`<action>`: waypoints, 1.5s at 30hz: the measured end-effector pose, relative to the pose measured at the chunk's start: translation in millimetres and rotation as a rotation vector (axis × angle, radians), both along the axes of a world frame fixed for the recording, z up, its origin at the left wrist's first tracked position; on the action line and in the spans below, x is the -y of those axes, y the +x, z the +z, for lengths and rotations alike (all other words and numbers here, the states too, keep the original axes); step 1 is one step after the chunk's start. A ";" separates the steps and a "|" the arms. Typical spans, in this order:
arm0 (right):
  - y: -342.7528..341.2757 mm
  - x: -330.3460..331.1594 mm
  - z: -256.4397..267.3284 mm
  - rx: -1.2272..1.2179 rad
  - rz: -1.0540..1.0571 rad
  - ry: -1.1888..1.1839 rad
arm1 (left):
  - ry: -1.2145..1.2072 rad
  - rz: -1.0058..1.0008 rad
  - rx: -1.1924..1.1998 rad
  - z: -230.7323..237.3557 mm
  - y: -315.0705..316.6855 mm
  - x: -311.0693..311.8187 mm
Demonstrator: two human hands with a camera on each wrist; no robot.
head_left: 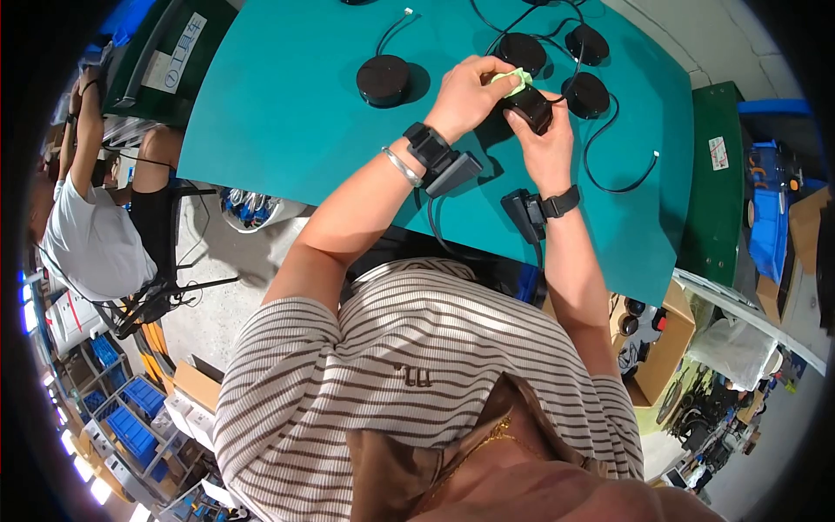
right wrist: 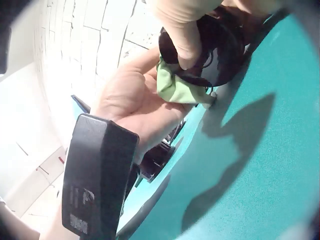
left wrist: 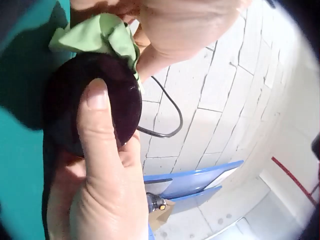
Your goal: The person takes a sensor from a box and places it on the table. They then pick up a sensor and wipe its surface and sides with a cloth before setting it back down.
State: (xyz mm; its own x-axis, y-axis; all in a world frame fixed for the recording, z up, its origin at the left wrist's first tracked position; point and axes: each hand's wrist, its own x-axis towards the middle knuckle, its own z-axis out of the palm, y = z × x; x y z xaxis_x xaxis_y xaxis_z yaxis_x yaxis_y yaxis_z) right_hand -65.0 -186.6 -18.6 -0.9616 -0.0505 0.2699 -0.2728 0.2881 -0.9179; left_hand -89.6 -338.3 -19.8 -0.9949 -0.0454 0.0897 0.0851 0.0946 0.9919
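My right hand (head_left: pixel 550 150) grips a round black puck-like device (head_left: pixel 531 111) above the table, its thumb laid over the flat face in the left wrist view. A black cable trails from the device. With bent fingers, my left hand (head_left: pixel 465 100) pinches a crumpled light green cloth (head_left: pixel 517 81) against the rim. The right wrist view shows this cloth (right wrist: pixel 177 90) between the left palm (right wrist: pixel 142 105) and the glossy black device (right wrist: pixel 220 52). Both wrists carry black camera boxes on straps. What the device is cannot be told from its plain black surface.
On the green table (head_left: pixel 287 113) stand similar black round devices, one at the left (head_left: pixel 383 81) and several close beyond my hands. A loose cable (head_left: pixel 609 187) with a white connector curves at the right. A person (head_left: pixel 96 235) sits at far left; blue bins (head_left: pixel 767 217) stand at right.
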 end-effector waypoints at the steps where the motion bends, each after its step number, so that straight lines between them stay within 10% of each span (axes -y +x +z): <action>1: -1.0 -1.0 -1.8 0.011 -0.007 0.016 | -0.062 0.045 -0.070 1.4 2.2 -2.4; 10: 0.7 -3.1 -1.3 -0.005 -0.056 0.103 | -0.293 0.005 -0.393 11.8 12.7 -7.5; 19: -1.2 -8.2 8.2 0.187 0.246 -0.714 | 0.294 -0.188 0.098 7.6 2.3 6.7; 32: -8.3 -24.7 10.0 0.538 0.200 -1.243 | 0.113 -0.268 0.050 17.4 13.3 -1.0; 45: -12.4 -34.3 12.2 0.375 0.331 -0.760 | -0.115 -0.098 -0.150 28.1 16.7 3.6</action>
State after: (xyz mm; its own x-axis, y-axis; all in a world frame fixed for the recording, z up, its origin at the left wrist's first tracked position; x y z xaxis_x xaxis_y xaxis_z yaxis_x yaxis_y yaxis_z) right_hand -77.4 -152.2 -6.5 -0.9611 -0.2757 0.0153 0.1212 -0.4711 -0.8737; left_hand -72.9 -341.9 8.3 -0.9693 0.0701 0.2356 0.2449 0.1907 0.9506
